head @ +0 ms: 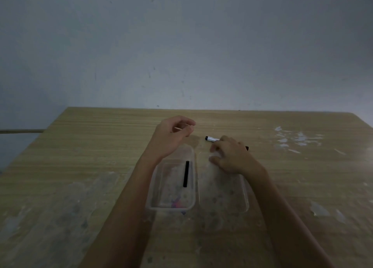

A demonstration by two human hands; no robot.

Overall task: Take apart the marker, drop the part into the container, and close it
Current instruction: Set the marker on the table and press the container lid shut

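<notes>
- You are looking down at a light wood-grain table with pale scuffed patches, pushed against a dull grey-blue wall; the light is dim.
- A clear rectangular plastic container sits open on the table in front of you, between your forearms.
- Inside it lies a thin black rod-shaped marker part, flat on the bottom near the right wall, running lengthwise away from you. Something small and pink-purple shows at the near end; it is too blurred to identify.
- The clear flat plastic lid lies on the table just beside the container, on its right, not on it.
- Your left hand hovers above the far end of the container, fingers loosely curled, thumb and forefinger close together; I cannot tell whether they pinch anything.
- Your right hand rests palm down over the far end of the lid, fingers spread and bent, touching it.
- The white marker body with a black end lies on the table just beyond your right hand, partly hidden under its fingers; whether they grip it I cannot tell.
</notes>
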